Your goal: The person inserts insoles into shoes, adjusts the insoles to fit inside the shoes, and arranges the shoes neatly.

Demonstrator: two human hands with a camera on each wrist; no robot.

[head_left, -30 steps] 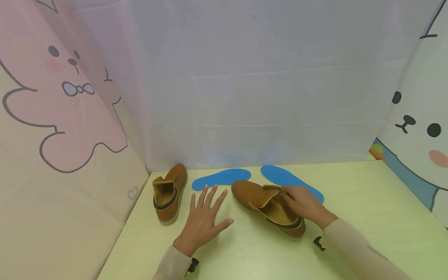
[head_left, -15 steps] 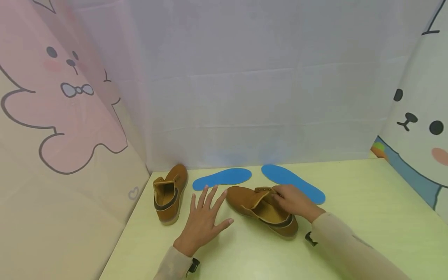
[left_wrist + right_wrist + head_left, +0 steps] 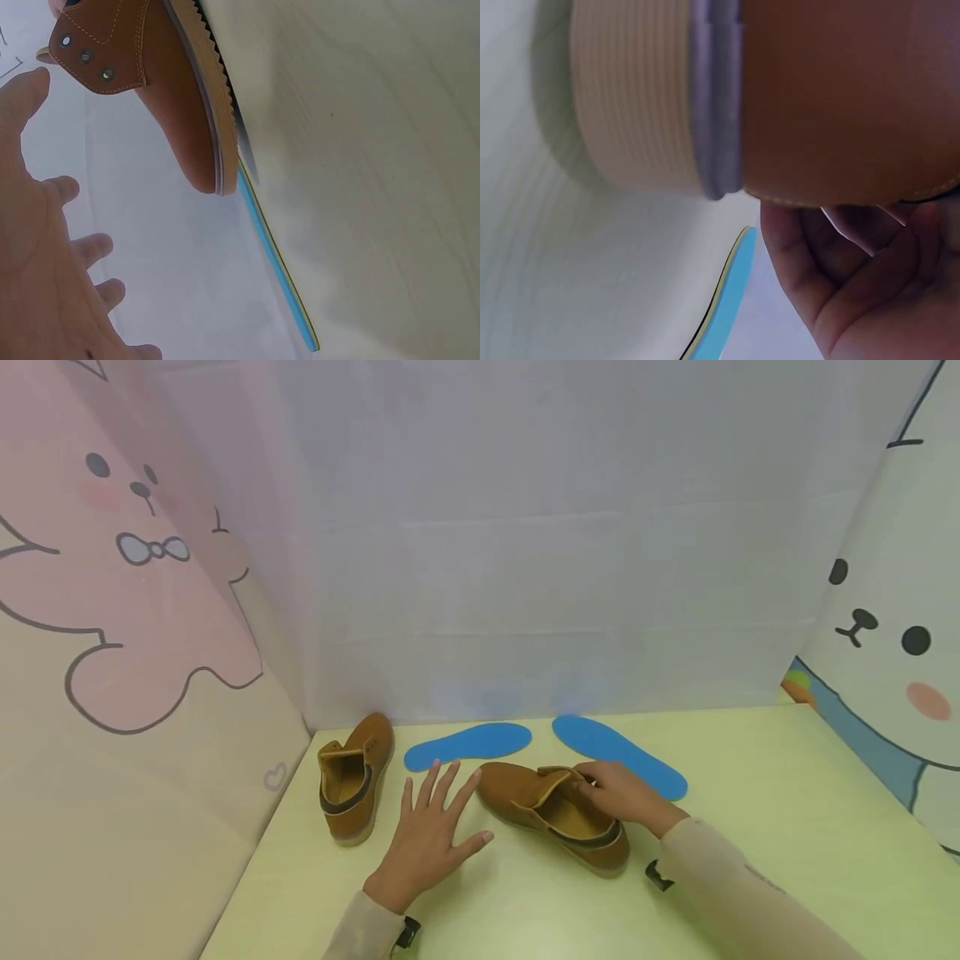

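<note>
Fingers of the right hand [image 3: 622,793] are gripping a brown shoe [image 3: 512,792] by its collar, and it's slanting lengthwise between the hands, toe pointing left, near the spread left hand [image 3: 422,850].

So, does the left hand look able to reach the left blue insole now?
Probably yes: the empty left hand is just in front of the left blue insole, and nothing appears to stand between them.

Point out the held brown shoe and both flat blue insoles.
Held brown shoe [image 3: 567,816], head view: tan lining.
Left flat blue insole [image 3: 469,742], head view: topside middle.
Right flat blue insole [image 3: 618,750], head view: topside middle.
</note>
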